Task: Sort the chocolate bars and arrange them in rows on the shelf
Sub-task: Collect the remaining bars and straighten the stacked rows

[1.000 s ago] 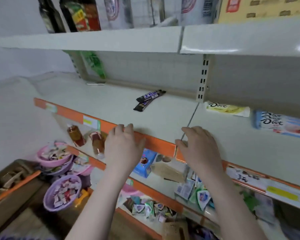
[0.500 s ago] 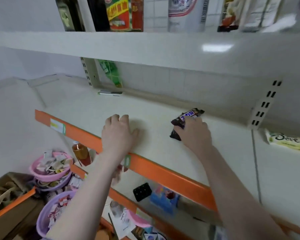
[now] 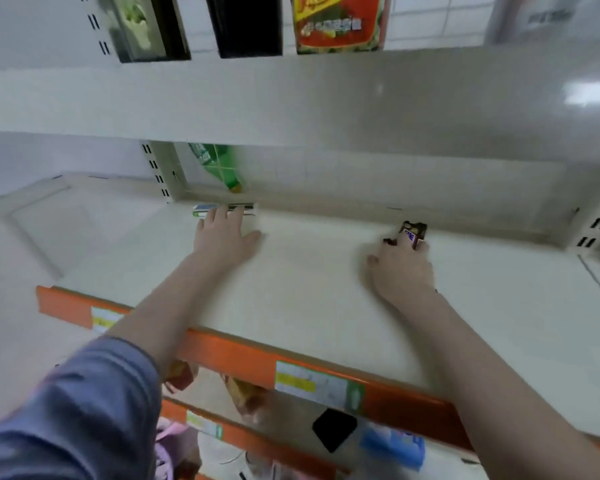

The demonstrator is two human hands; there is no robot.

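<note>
Both hands have gone deeper onto the cream metal shelf point(image 3: 291, 299) since half a second ago: the left hand point(image 3: 222, 235), which was near the orange front strip point(image 3: 243, 358), now lies far back with its straight fingers spread flat, the fingertips touching a small flat white and green box point(image 3: 205, 209) at the rear edge. The right hand point(image 3: 400, 271) has moved with the dark brown chocolate bars point(image 3: 411, 233) toward the back wall and holds them at the near end, fingers curled around the wrappers, thumb standing out to the left. The bars look short from this angle, dark and shiny, with a blue and white logo patch on top (the letters are too blurred to read); the far ends rest on the shelf just in front of the back wall. How many bars are in the grip I cannot tell. Both forearms reach out over the front strip, and a grey-blue sleeve point(image 3: 84, 403) covers the left upper arm. On the strip sits a white, yellow and green price label point(image 3: 312, 382), its print not readable. Behind the left hand a green plastic bottle point(image 3: 219, 168) hangs tilted, cap down. On the upper shelf stands a red and yellow package point(image 3: 336, 22) with unreadable writing.
</note>
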